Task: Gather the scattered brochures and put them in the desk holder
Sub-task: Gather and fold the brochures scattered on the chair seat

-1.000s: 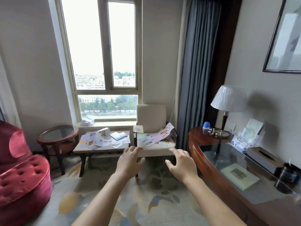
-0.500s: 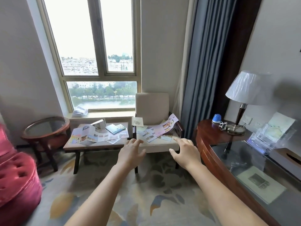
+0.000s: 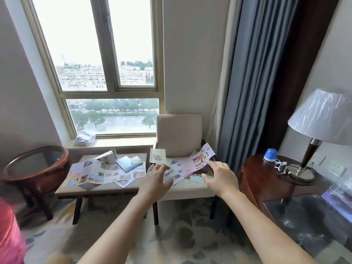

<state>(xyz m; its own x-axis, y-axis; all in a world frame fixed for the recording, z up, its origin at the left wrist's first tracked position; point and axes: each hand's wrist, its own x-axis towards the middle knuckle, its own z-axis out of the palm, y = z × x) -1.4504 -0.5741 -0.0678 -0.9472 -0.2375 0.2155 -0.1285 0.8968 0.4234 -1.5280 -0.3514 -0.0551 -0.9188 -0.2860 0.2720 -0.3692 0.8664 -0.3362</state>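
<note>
Starting the gathering step, poised with left hand (image 3: 155,180) and right hand (image 3: 221,176) spread, holding nothing, over brochures (image 3: 192,164) on the chair (image 3: 179,130) at frame centre, further brochures (image 3: 99,172) on the bench (image 3: 106,188) at left; likely needing next to sweep sheets into one stack.

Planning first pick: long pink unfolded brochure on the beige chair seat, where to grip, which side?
Pinch the long pink unfolded brochure at its far right end, coming from the right with the right hand. That end tilts up off the beige chair seat, likely leaving room underneath; its left part lies flat among other leaflets.
</note>
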